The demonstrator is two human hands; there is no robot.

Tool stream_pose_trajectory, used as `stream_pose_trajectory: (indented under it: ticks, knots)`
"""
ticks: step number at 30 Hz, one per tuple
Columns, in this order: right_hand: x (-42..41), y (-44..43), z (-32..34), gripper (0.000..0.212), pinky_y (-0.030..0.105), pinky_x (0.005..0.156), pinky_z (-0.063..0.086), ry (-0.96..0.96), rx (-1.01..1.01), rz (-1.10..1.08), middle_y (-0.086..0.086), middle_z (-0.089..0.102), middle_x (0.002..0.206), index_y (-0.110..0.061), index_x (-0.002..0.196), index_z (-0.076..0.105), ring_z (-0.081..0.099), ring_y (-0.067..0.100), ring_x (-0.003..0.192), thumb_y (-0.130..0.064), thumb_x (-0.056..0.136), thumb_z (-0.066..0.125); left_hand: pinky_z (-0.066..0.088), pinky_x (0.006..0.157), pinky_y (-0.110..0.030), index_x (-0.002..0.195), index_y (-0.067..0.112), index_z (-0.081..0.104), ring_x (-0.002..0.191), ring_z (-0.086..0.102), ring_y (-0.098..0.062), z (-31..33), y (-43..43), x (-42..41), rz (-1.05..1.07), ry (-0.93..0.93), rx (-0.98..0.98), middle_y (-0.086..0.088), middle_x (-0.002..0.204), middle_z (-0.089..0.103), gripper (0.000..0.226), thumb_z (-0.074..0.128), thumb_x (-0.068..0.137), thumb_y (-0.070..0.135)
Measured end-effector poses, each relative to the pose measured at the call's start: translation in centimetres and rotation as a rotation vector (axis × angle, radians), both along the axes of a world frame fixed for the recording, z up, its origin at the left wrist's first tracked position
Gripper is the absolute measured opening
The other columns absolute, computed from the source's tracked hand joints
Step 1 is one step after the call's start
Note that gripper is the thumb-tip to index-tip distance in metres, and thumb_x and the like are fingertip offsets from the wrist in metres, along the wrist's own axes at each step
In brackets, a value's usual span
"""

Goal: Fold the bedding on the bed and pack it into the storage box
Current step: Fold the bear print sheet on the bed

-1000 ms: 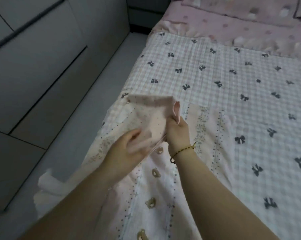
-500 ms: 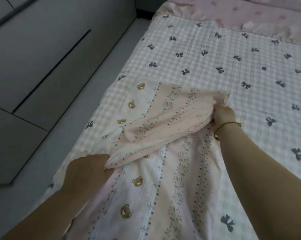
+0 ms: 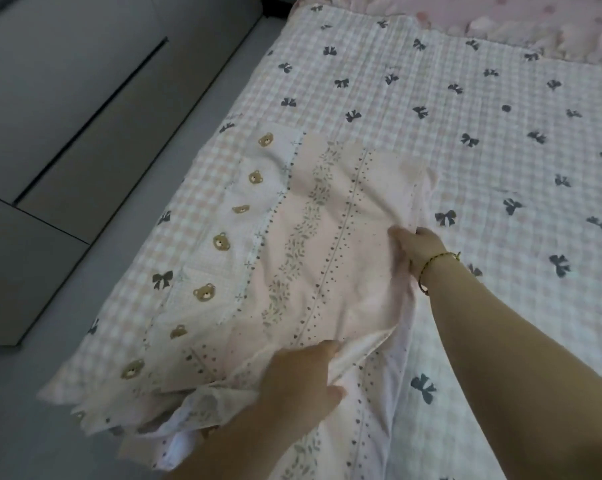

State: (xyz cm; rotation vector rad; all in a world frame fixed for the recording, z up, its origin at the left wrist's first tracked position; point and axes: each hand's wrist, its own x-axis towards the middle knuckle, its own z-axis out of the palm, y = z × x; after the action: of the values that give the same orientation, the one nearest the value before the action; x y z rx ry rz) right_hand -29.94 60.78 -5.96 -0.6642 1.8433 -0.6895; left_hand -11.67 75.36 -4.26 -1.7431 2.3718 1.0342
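First fold under way: left hand [image 3: 303,379] and right hand [image 3: 418,247] both grip the bear-print sheet [image 3: 327,258]; next, probably flatten and fold it again.

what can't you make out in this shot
Head view:
- Storage box: out of frame.
- Pale pink bear-and-leaf print cloth: near end cut off by the bottom edge.
- Left hand: grip partly buried in the cloth's fold.
- Right hand: fingertips hidden under the cloth's edge.

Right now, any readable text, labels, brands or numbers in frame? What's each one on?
No text reads clearly.
On the checked quilt: a faint dark marking near its left edge, maybe script, too blurred to read.
On the bear-print cover: only bears, leaves, dots; no words.
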Motion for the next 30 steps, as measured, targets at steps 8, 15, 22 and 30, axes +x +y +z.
stream_pose_trajectory:
  ticks: [8,15,22,30]
  knots:
    - [4.0,11.9,-0.8,0.03,0.036,0.075,0.051,-0.148,0.209,-0.007,0.006,0.059,0.09,-0.005,0.104,0.048,0.057,0.026,0.085,-0.024,0.086,0.062,0.024,0.106,-0.035,0.115,0.025,0.053,0.111,0.045,-0.013,-1.7,2.9,7.9,-0.052,0.101,-0.279,-0.004,0.115,0.064,0.056,0.046,0.067,0.053]
    - [8.1,18.4,-1.1,0.026,0.038,0.069,0.049,-0.061,0.195,-0.085,0.012,0.054,0.089,0.0,0.114,0.05,0.051,0.026,0.078,-0.004,0.088,0.051,0.029,0.094,-0.042,0.111,0.012,0.066,0.11,0.056,-0.026,-2.1,6.1,16.5,0.068,0.09,-0.186,-0.003,0.117,0.061,0.091,0.023,0.074,0.083]
    - [5.1,21.9,-0.2,0.029,0.027,0.054,0.047,-0.027,0.008,-0.359,0.007,0.051,0.077,0.011,0.114,0.052,0.045,0.022,0.065,0.007,0.087,0.046,0.037,0.092,-0.042,0.114,0.009,0.063,0.109,0.053,-0.027,-2.6,5.5,16.9,0.011,0.078,-0.249,-0.009,0.12,0.059,0.08,0.052,0.056,0.063]
    - [8.7,25.0,-0.3,0.075,0.042,0.084,0.05,-0.041,0.261,-0.286,0.013,0.047,0.125,-0.012,0.141,0.024,0.056,0.031,0.101,-0.05,0.084,0.055,0.046,0.058,-0.024,0.09,0.009,0.062,0.07,0.056,-0.018,-4.0,8.6,15.5,-0.178,0.093,-0.455,-0.005,0.079,0.064,0.059,0.082,0.036,0.001]
